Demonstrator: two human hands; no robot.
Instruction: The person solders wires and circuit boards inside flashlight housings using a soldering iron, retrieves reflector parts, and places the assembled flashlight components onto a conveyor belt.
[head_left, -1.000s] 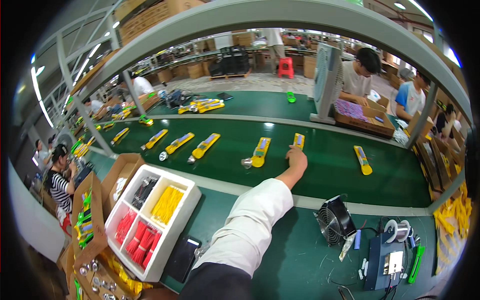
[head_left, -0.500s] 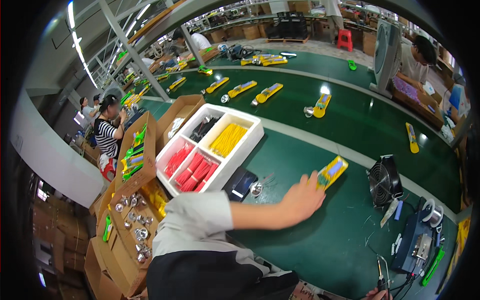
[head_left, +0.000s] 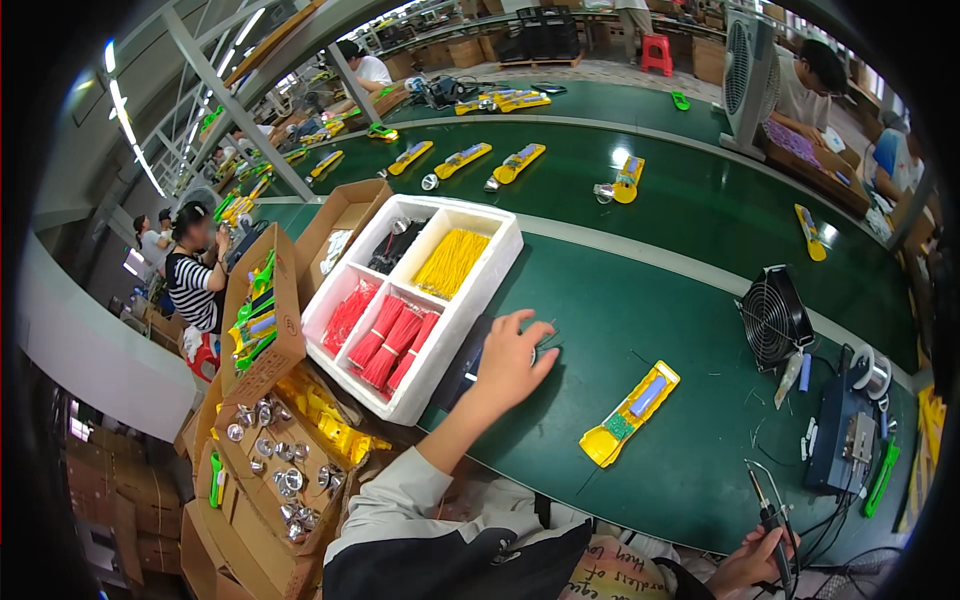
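My left hand (head_left: 510,368) is open, fingers spread and curved, over the left part of the green bench beside a dark box (head_left: 468,358). A small silver piece is mostly hidden beneath its fingers. In front of me lies a yellow torch housing half (head_left: 630,414) with a blue cylindrical cell (head_left: 648,396) and a small green circuit board (head_left: 619,426) inside; neither hand touches it. Low on the right, my right hand (head_left: 752,562) is closed around the dark handle of a soldering iron (head_left: 770,520), tip pointing up and away.
A white foam tray (head_left: 508,258) of red, yellow and black wires stands at left. Cardboard boxes below hold silver reflectors (head_left: 292,482). A black fan (head_left: 774,318) and blue soldering station (head_left: 838,440) stand right. Beyond, a belt (head_left: 560,205) carries yellow housings; people sit further off.
My left hand has let go of the yellow torch housing and moved left to the silver piece. The housing now lies nearer to me. My right hand shows more, still holding the soldering iron.
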